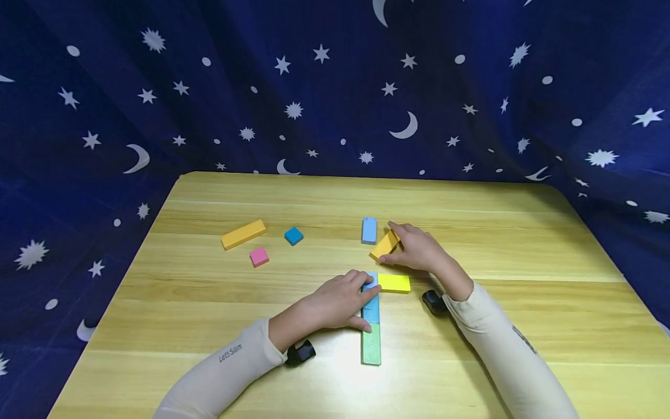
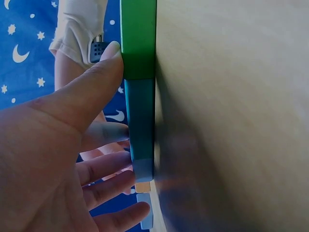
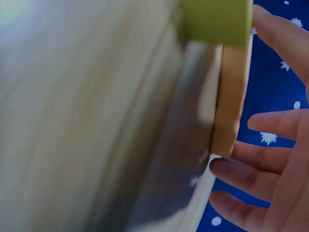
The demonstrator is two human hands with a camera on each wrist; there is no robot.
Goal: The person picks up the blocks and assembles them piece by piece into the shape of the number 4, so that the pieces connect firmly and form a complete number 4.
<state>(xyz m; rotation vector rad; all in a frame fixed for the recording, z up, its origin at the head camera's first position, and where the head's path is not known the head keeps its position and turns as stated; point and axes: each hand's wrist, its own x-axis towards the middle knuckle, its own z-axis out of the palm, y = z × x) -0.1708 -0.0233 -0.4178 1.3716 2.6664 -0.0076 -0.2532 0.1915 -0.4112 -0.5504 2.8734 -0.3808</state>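
My left hand (image 1: 342, 299) lies over a column of flat blocks, its fingers fairly straight. Its fingertips touch the light blue block (image 1: 372, 279) and the blue block (image 1: 371, 311); the thumb rests near the top of the green block (image 1: 371, 348). These blocks stand end to end, also seen edge-on in the left wrist view. A yellow block (image 1: 394, 283) sticks out rightward from the column's far end. Beyond it, my right hand (image 1: 416, 247) holds an orange block (image 1: 384, 245) between thumb and fingers. The right wrist view shows fingertips at that orange block's (image 3: 229, 101) end.
A periwinkle block (image 1: 369, 230) lies just left of the right hand. Farther left are a long orange block (image 1: 243, 234), a small blue square (image 1: 293, 235) and a pink square (image 1: 259, 256). A starry dark blue cloth (image 1: 335, 87) hangs behind the wooden table (image 1: 497, 233).
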